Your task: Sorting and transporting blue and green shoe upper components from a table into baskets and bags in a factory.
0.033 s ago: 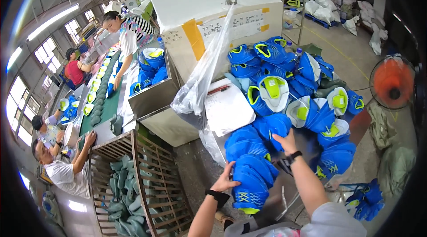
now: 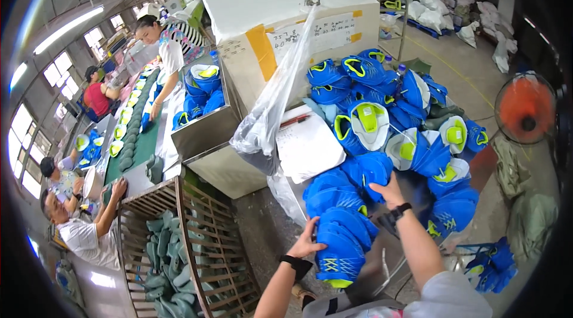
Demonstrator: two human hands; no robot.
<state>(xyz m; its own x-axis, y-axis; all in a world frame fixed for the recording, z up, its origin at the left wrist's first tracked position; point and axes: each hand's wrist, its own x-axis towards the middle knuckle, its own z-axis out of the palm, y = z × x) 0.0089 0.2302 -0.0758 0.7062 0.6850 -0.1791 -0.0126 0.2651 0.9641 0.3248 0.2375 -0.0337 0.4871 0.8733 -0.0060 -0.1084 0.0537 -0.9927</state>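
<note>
A row of nested blue shoe uppers (image 2: 341, 240) with lime-green lining lies along the near left side of the metal table. My left hand (image 2: 306, 240) grips the left side of the nearest uppers, its thumb and fingers curved against them. At the far end of that row, my right hand (image 2: 391, 193) is closed on the right edge of another blue upper (image 2: 369, 170), its fingertips partly hidden. Beyond my hands is a heap of similar blue uppers (image 2: 370, 118), some showing white and lime insides. More stacked uppers (image 2: 452, 210) lie right of my right hand.
A white paper pad (image 2: 310, 150) with pens lies left of the heap, beside a hanging clear plastic bag (image 2: 262, 121). A slatted crate (image 2: 197, 240) of green shoe lasts stands left. Co-workers line a conveyor (image 2: 140, 145). A fan (image 2: 526, 109) stands at the right.
</note>
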